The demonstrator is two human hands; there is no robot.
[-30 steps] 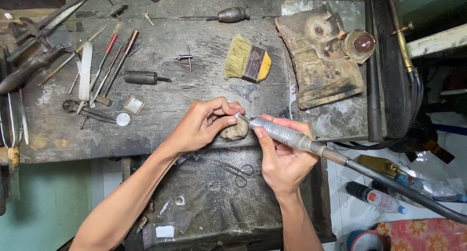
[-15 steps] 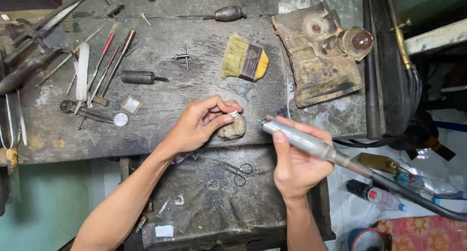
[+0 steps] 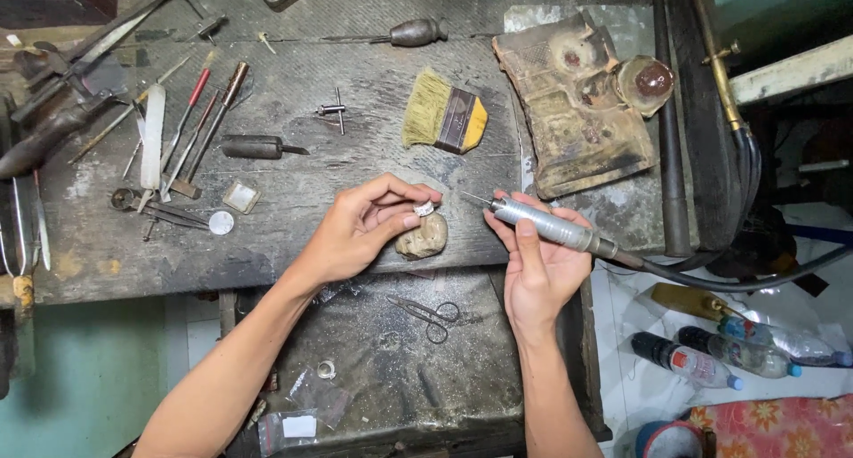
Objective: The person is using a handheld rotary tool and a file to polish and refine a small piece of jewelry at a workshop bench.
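Observation:
My left hand (image 3: 369, 227) pinches a small silver ring (image 3: 425, 209) between thumb and fingertips, resting against a worn wooden bench peg (image 3: 426, 238) at the front edge of the workbench (image 3: 293, 156). My right hand (image 3: 538, 262) grips a silver rotary handpiece (image 3: 546, 226) with a thin bit pointing left at the ring, a short gap between them. A black flexible shaft (image 3: 711, 280) runs from the handpiece off to the right.
A flat brush (image 3: 444, 120), files and gravers (image 3: 191, 129), a saw frame (image 3: 107, 40), a charred block (image 3: 577, 103) and an awl (image 3: 400, 35) lie on the bench. Scissors (image 3: 431, 316) rest on the lower tray. Plastic bottles (image 3: 711, 356) lie on the floor at right.
The handpiece has drawn back to the right, away from the ring, which it was touching a second ago. My left hand keeps the ring at the peg.

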